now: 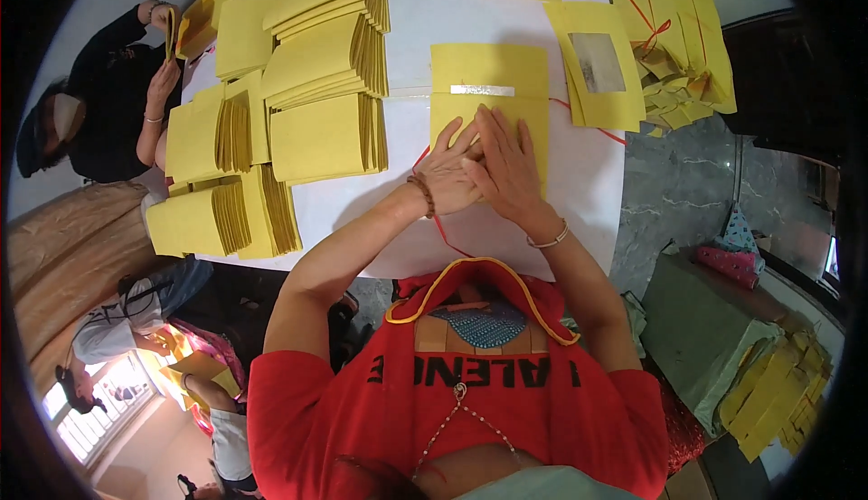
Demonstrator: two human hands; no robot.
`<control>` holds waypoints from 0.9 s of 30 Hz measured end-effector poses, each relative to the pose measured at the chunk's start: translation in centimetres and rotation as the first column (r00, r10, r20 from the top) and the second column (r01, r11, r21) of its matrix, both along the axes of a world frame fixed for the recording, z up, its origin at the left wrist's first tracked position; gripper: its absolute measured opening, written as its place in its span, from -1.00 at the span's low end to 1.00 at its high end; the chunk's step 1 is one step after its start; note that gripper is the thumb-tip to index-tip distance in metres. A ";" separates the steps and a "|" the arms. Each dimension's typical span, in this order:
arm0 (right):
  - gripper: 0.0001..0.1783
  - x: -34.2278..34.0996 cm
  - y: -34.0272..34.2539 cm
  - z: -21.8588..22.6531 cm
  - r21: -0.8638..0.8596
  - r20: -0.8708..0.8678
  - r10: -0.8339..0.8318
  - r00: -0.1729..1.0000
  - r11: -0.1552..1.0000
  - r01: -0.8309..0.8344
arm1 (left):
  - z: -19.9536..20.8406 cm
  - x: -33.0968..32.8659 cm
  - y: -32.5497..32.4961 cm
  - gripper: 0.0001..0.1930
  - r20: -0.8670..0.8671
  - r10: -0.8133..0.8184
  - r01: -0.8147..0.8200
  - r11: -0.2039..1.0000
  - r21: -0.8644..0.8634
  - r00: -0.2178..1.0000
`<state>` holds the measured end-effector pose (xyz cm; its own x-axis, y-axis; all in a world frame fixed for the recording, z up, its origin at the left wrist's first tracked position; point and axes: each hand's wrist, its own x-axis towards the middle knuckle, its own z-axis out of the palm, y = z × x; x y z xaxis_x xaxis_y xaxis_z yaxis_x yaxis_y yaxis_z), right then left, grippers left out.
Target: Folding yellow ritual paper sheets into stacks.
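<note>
Your two hands lie open and flat, the right hand [508,158] partly overlapping the left hand [449,173], with fingers reaching toward the table's far end. The left fingers are a little spread, the right ones closer together; you show no pinch on anything, though what lies under your palms is hidden. Both rest on a yellow folder [452,66], which lies on the white table [411,129] near its front edge. A silvery strip [482,90] runs across it, beyond your fingertips.

What could go wrong: pushing sideways rather than straight down could skew the folder or crease it off line. A red string [588,120] shows on both sides of it, and a dragging wrist could snag that.

The folder's long axis runs from the table's front edge toward its far end, nearly square to you; the strip lies crosswise.

Farther out, stacked yellow folders [330,134] fill the table's left side. By the table's right edge you have a yellow folder with a grey window [597,64], and a tied bundle [669,30] beside that. A co-worker [108,107] is at the table's left edge.
</note>
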<state>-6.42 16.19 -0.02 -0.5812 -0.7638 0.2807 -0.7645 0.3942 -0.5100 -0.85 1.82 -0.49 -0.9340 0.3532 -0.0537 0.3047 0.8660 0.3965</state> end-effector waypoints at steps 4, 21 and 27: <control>-0.33 -0.1 -0.3 -1.1 -0.070 0.120 -0.090 0.989 0.993 0.099 | -0.5 -0.6 -1.7 -0.39 0.126 0.081 -0.134 0.857 0.497 0.989; -0.32 -0.3 -0.2 -1.3 0.267 -0.194 -0.016 0.981 0.961 0.069 | -1.4 2.7 -1.1 -0.17 -0.024 0.285 -0.281 0.953 0.113 0.958; -0.25 -2.4 4.0 -2.3 0.235 -0.079 -0.176 0.981 0.953 0.190 | -0.7 2.6 -1.2 -0.17 0.004 0.261 -0.261 0.964 0.047 0.965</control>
<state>-8.85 20.22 -2.28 -0.7059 -0.6946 0.1390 -0.6926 0.6356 -0.3410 1.72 0.61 -1.16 -0.9943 0.0989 -0.0407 0.0713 0.8964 0.4375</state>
